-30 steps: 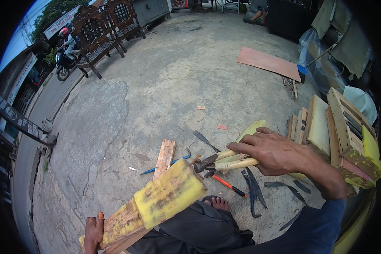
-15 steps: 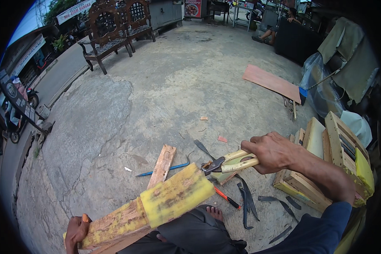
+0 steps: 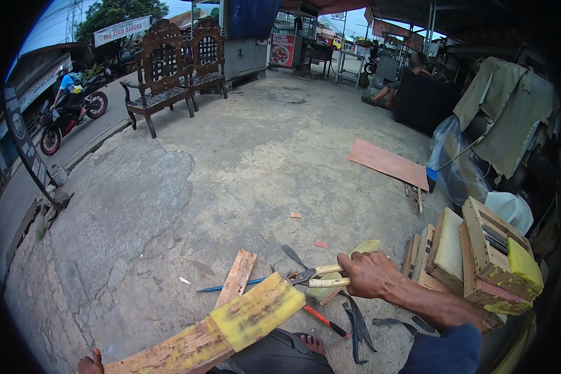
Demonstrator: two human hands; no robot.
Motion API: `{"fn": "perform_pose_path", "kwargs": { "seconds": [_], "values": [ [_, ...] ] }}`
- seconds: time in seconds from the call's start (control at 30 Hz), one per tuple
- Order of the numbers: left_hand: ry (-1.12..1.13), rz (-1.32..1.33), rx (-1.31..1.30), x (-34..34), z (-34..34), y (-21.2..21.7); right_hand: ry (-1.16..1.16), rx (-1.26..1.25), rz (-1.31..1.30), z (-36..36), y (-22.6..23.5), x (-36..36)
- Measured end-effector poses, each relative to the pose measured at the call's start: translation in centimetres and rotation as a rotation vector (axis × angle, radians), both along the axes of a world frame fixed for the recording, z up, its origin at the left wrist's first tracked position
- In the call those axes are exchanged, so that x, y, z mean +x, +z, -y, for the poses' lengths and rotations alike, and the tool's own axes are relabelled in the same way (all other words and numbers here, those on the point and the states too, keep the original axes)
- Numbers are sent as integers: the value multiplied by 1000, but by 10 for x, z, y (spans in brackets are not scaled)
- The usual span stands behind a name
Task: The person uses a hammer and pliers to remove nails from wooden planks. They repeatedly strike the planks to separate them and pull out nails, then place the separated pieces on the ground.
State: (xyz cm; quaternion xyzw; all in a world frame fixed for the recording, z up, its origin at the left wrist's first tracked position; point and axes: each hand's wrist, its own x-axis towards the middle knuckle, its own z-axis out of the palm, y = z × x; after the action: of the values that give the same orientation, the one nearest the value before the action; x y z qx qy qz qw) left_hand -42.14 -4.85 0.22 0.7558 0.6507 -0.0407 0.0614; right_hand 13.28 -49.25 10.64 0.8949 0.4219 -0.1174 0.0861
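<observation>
My right hand [image 3: 371,275] is closed around the cream handles of a pair of pliers [image 3: 326,272]. Their dark jaws touch, or nearly touch, the far end of a wooden board [image 3: 168,349]; whether they grip anything there I cannot tell. Worn yellow foam [image 3: 258,311] covers that end, and yellow scraps cling along the rest. At the board's near left end my left hand [image 3: 90,363] is partly cut off by the picture's edge, its thumb on the wood. The board slants across my lap.
Around the board lie a loose plank [image 3: 237,275], a blue bar [image 3: 230,286], an orange-and-black tool [image 3: 324,320] and black rubber strips [image 3: 360,327]. Wooden frames with foam [image 3: 498,252] are stacked at right. Farther off are a pink board [image 3: 388,163], a carved bench [image 3: 159,100] and a motorcycle rider [image 3: 71,103].
The view has tilted up, so my hands and the board appear lower. Both hands keep their hold. A different motorcycle rider shows on the street at left.
</observation>
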Motion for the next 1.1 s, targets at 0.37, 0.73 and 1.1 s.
{"fn": "perform_pose_path", "kwargs": {
  "seconds": [0.37,0.73,1.1],
  "values": [
    [-17,41,102,9,-33,1,-73,154,13,68,-3,-29],
    [-37,-31,169,68,37,63,-39,194,-51,85,-81,18],
    [-36,-124,130,32,48,60,-94,273,-42,104,-112,8]
  ]
}}
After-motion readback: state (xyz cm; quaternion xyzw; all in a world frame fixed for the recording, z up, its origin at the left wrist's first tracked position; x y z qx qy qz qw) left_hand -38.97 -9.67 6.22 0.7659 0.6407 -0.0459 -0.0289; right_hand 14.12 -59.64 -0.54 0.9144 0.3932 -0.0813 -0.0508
